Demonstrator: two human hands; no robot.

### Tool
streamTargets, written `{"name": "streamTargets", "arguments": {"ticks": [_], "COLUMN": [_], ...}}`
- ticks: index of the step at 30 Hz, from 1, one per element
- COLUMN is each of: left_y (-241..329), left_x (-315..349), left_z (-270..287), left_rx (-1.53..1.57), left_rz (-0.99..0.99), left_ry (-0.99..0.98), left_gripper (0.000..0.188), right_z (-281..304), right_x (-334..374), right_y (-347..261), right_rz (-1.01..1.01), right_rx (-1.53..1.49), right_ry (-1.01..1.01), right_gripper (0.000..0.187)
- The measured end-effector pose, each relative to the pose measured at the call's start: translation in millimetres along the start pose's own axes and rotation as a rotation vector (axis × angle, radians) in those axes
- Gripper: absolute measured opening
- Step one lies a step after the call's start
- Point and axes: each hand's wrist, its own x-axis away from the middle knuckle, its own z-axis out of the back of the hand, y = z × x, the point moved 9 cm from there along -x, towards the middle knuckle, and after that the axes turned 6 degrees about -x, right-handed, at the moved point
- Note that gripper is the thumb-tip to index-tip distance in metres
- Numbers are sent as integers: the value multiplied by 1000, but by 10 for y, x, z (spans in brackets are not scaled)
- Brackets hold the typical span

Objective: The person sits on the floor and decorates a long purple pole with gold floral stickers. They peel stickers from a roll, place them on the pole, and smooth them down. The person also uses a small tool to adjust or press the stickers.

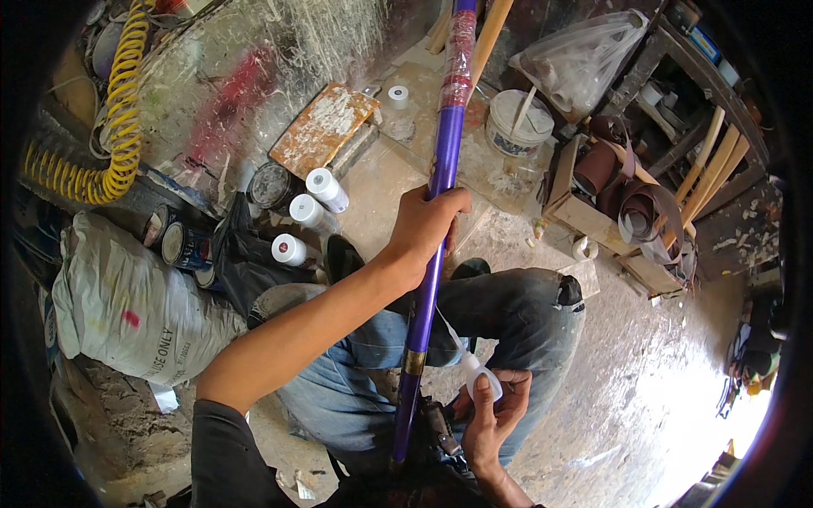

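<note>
A long, glossy purple pole [448, 144] runs from the top of the view down to my lap. Clear and reddish wrapping covers a stretch near its far end, and a gold band [414, 362] circles it lower down. My left hand [423, 224] is closed around the pole at about mid-length. In my right hand [495, 415], a small white squeeze bottle [479, 378] is pinched between thumb and fingers. Its long thin nozzle [450, 328] points up toward the pole, close to its right side; whether the tip touches I cannot tell.
White-capped spray cans [306, 210] and paint tins [186, 245] stand at the left beside a white sack [144, 305]. A paint-crusted board [326, 125] lies ahead. At the right are a white bucket [520, 123] and a wooden box [584, 199] of sandpaper rolls. A yellow coiled hose [125, 110] hangs far left.
</note>
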Motion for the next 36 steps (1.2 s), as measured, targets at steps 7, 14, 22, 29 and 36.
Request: {"name": "streamTargets", "arguments": {"ticks": [7, 14, 22, 29, 36], "left_y": [-1, -7, 19, 77, 70], "left_x": [3, 3, 9, -32, 55], "left_z": [-23, 20, 46, 15, 35], "left_rx": [11, 16, 6, -1, 12], "left_rz": [-10, -16, -21, -23, 13], "left_ry": [-8, -11, -11, -16, -3], "left_gripper": [14, 14, 15, 15, 15], "right_z": [22, 23, -13, 12, 105], "right_x": [1, 30, 36, 19, 110], "right_y": [9, 33, -5, -49, -278], "right_rz": [1, -51, -43, -48, 136], "right_rx": [37, -21, 10, -47, -22], "right_ry": [-5, -2, 4, 15, 64], "right_gripper": [27, 28, 28, 30, 35]}}
